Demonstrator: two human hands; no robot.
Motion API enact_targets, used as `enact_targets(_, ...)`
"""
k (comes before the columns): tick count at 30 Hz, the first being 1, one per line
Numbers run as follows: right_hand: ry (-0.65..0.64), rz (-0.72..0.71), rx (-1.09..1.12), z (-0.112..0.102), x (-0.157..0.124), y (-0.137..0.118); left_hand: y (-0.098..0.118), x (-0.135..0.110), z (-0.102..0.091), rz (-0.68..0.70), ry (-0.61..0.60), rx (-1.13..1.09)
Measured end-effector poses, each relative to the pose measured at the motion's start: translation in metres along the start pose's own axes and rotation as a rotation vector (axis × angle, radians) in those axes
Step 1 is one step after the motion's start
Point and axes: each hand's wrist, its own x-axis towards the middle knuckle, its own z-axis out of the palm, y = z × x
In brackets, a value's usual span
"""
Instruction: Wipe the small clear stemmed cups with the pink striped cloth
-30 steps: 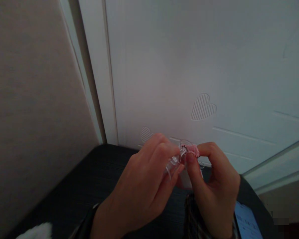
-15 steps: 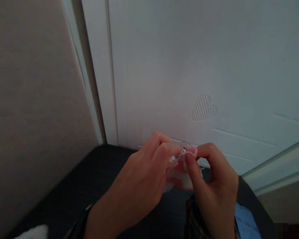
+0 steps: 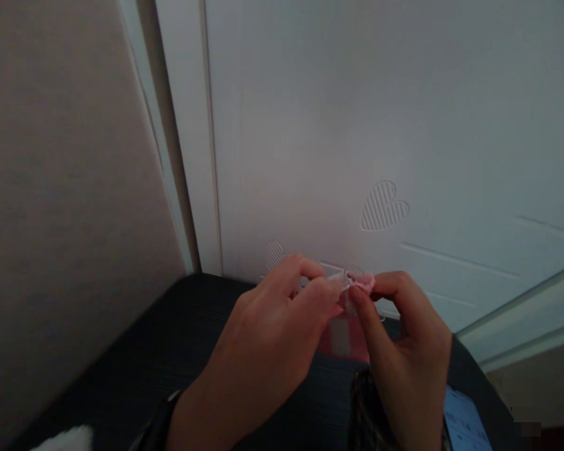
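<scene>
My left hand [image 3: 272, 341] is closed, its fingertips pinching a small clear plastic piece [image 3: 334, 275] at the middle of the view. My right hand [image 3: 404, 351] is closed too, thumb and forefinger pinching a small pink piece [image 3: 363, 282] that meets the clear one. A pale pink and white item [image 3: 343, 335] hangs just below, between both hands; its shape is blurred. The hands are held above a dark surface [image 3: 178, 351].
A white panel with heart-shaped grooves [image 3: 384, 205] rises straight ahead. A beige padded wall [image 3: 66, 207] stands at the left. A light blue printed sheet [image 3: 465, 419] lies at the lower right, a white fluffy thing [image 3: 66, 440] at the lower left, and striped dark fabric [image 3: 366, 413] under my right wrist.
Both hands stay together at the same spot. My left fingers have shifted their pinch on the clear piece, which now lies flatter, and the pink item below has swung slightly.
</scene>
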Motion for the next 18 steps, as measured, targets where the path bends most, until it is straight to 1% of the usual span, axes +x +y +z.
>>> enact_targets(3,-0.007,0.0,-0.009,0.0,0.0004,0.0006,-0.0004,-0.001,-0.001,0.004,-0.004,-0.024)
enact_targets(8,0.014,-0.021,-0.018,0.0016,0.0002,-0.0033,0.0,-0.0004,-0.0033,0.002,0.035,-0.037)
enact_targets(10,0.017,-0.019,-0.021,0.0019,-0.0006,-0.0048,0.0,-0.0009,-0.003,-0.01,0.025,-0.055)
enact_targets(12,0.01,-0.005,-0.018,0.0019,-0.0013,-0.0059,-0.0001,-0.0018,-0.0014,-0.051,0.019,-0.095)
enact_targets(15,0.014,0.002,-0.008,0.0017,-0.0014,-0.0067,0.0003,-0.0027,0.0019,-0.154,0.014,-0.154)
enact_targets(18,0.01,-0.004,-0.003,0.0019,-0.0005,-0.0066,0.0022,-0.0024,0.0036,-0.216,-0.031,-0.18)
